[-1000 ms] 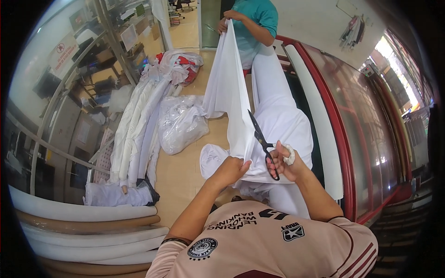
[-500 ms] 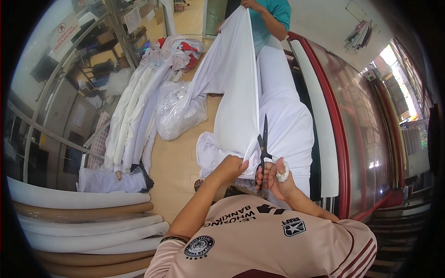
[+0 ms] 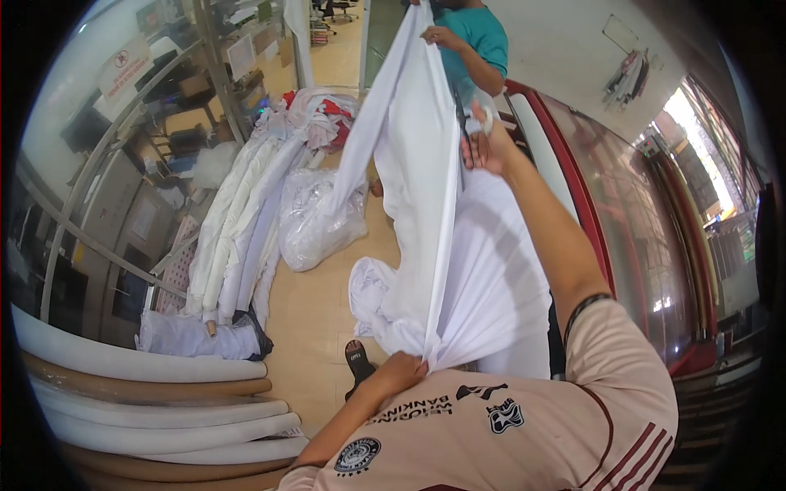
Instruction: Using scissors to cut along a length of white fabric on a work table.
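A long white fabric (image 3: 413,164) is stretched between me and a co-worker in a teal shirt (image 3: 475,41). My left hand (image 3: 401,372) is closed on its gathered near edge, close to my shirt. Far ahead, with the arm stretched out, my right hand (image 3: 487,149) holds black-handled scissors (image 3: 461,110) at the fabric's right edge; the blades are partly hidden, and I cannot tell how wide they are apart. Something white is wrapped round my right thumb. The co-worker's hand (image 3: 442,37) grips the far end of the cloth.
More white cloth (image 3: 495,245) is draped on the right, beside a red-framed glass panel (image 3: 598,237). Wrapped fabric rolls (image 3: 233,213) and a clear plastic bag (image 3: 319,221) lie on the left. Stacked white and brown rolls (image 3: 164,409) fill the lower left.
My right hand has moved far forward along the fabric's edge with the scissors. My left hand has drawn the gathered cloth nearer to my body, and the fabric is stretched longer.
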Tool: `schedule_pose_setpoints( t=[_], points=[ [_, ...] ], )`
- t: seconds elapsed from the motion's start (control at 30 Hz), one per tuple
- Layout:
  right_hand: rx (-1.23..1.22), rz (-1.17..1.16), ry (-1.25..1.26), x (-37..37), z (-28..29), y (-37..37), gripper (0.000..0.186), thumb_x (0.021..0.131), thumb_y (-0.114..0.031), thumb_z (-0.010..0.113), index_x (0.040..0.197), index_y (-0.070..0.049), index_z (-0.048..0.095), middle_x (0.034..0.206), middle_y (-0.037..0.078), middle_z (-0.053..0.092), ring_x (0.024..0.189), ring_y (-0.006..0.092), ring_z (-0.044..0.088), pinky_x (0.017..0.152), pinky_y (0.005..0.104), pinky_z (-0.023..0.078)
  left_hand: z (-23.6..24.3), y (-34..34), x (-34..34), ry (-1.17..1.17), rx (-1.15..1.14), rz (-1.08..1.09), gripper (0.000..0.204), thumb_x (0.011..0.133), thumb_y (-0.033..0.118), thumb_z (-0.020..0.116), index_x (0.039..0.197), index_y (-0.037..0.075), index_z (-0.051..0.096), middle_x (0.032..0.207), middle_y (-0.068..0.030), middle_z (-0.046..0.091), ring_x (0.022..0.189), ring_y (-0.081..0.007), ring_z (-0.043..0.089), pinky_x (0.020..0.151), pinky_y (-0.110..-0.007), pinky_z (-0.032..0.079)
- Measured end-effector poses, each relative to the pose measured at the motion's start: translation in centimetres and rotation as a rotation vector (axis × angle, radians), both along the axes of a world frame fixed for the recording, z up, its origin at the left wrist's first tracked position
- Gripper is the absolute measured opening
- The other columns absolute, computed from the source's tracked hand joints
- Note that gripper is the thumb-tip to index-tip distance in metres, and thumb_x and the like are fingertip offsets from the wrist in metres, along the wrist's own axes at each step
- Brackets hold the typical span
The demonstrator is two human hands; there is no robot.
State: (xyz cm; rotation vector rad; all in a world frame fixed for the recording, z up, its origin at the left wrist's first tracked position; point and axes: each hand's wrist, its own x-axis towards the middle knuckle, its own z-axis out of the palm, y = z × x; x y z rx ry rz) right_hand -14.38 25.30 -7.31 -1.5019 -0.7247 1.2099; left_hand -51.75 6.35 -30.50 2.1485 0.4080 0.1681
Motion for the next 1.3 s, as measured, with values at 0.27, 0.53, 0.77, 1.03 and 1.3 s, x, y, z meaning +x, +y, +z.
schedule_pose_setpoints(
  t=[0.27,0.53,0.77,1.03,1.3],
  points=[
    [-0.082,-0.218,-0.154,3.4,5.0,14.6,0.089,0.060,-0.081,0.066,0.086,0.003,0.051,0.072,0.005,0.049,0.058,0.0167,0.048,0.052,0.0290,0.043,-0.1,-1.9,-8.0,-0.003,0.103,0.106,0.026,0.090,0.020,0.053,0.077,0.000,0.062,0.070,-0.0242,0.062,0.068,-0.0385,0.063,0.062,-0.045,0.052],
    [-0.195,-0.317,-0.764,3.5,-4.5,13.9,0.053,0.071,-0.051,0.075,0.066,-0.001,0.057,0.056,0.006,0.049,0.047,0.0154,0.050,0.042,0.0300,0.040,-1.4,-2.7,-11.4,0.062,0.083,0.343,0.024,0.088,0.021,0.059,0.096,-0.001,0.061,0.055,-0.0203,0.057,0.049,-0.0379,0.060,0.048,-0.046,0.049],
    [0.007,-0.464,-0.346,6.8,-8.6,12.9,0.016,0.064,0.002,0.070,0.078,0.008,0.065,0.073,0.013,0.063,0.056,0.0223,0.058,0.049,0.0326,0.046,3.7,0.0,-9.4,0.153,0.015,0.717,0.039,0.088,0.016,0.058,0.123,-0.003,0.057,0.061,-0.0218,0.061,0.058,-0.0341,0.065,0.054,-0.040,0.050],
    [-0.048,-0.357,-0.320,4.5,-8.2,2.8,0.017,0.066,-0.001,0.073,0.080,0.005,0.065,0.071,0.010,0.060,0.056,0.0199,0.052,0.049,0.0311,0.039,5.8,10.8,-5.1,-0.234,-0.247,0.599,0.030,0.086,0.009,0.057,0.115,0.008,0.067,0.096,-0.0147,0.072,0.081,-0.0115,0.063,0.075,-0.025,0.049],
    [0.098,-0.209,-0.051,-4.2,-5.2,-13.4,0.014,0.070,-0.001,0.074,0.075,-0.004,0.061,0.065,-0.001,0.054,0.054,0.0094,0.048,0.051,0.0227,0.038,9.9,21.3,7.9,-0.414,-0.413,0.450,0.030,0.089,0.018,0.059,0.109,-0.003,0.068,0.102,-0.0059,0.070,0.089,-0.0127,0.061,0.081,-0.026,0.047]
  ],
)
